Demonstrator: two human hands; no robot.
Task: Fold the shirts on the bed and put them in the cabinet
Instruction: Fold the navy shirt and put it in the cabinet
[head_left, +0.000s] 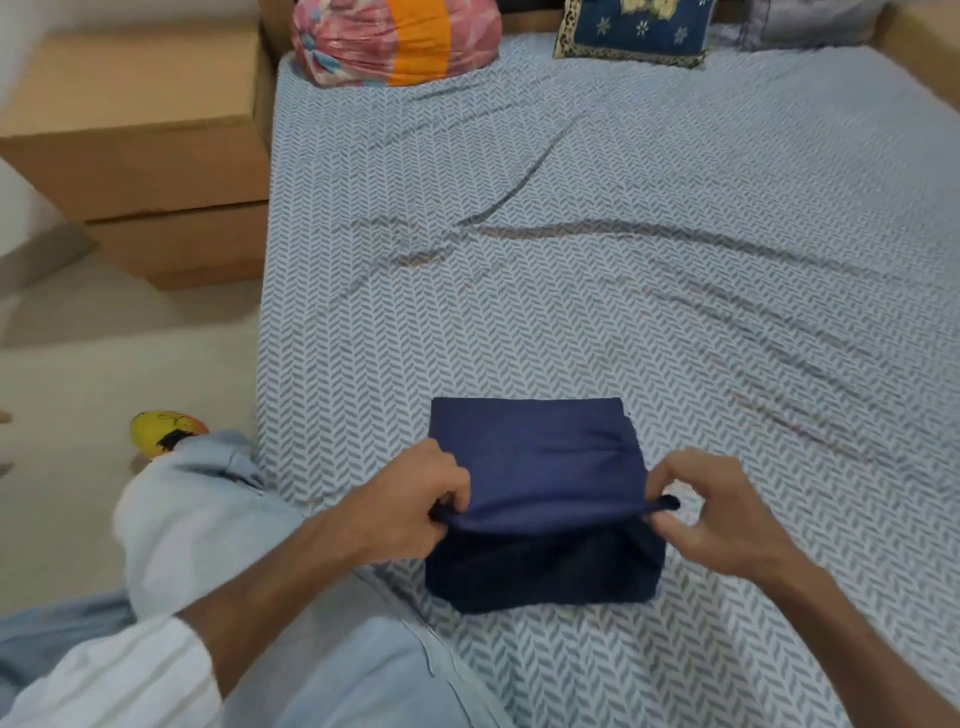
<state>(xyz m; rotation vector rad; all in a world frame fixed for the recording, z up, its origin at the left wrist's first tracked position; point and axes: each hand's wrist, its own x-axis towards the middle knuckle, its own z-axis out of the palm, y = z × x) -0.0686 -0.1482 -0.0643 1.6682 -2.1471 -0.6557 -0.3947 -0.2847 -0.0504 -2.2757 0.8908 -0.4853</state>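
Fingers of the left hand (410, 499) and right hand (711, 514) are pinched on opposite corners of the navy shirt (535, 447), lying near the bed (623, 260) edge; a final fold is judged underway, requiring alignment with the far edge.

Navy shirt (535, 457); grey-white herringbone bed (623, 234); pink-orange bundle (395, 41); blue starred pillow (634, 31); yellow shoe (161, 431).
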